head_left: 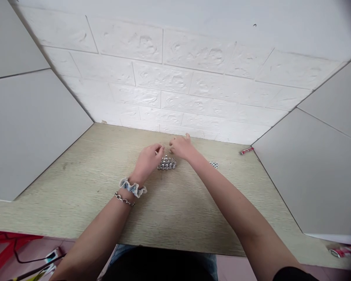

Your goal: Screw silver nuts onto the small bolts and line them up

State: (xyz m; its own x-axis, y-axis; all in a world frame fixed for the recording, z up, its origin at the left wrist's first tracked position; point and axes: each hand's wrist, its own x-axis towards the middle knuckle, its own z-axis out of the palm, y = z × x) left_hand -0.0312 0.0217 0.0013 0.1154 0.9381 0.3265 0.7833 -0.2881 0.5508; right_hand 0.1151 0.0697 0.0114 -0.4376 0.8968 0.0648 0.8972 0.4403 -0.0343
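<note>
A cluster of small silver metal pieces (167, 164), perhaps nuts or bolts, stands in tight rows on the pale wood-grain desk (175, 207). My left hand (148, 162) hovers just left of the cluster, its fingertips curled together above the far edge. My right hand (183, 147) is just behind and right of it, with thumb and fingers spread a little. Whether either hand holds a tiny piece is too small to tell. A smaller patch of similar silver pieces (213, 164) lies to the right. A fabric scrunchie (132, 187) and a chain bracelet (124, 199) circle my left forearm.
A white brick-textured wall (175, 78) rises behind the desk, with grey side panels (32, 132) to the left and right. A small red-and-silver object (246, 151) lies at the far right corner. A red frame (6, 249) and cables sit low on the left.
</note>
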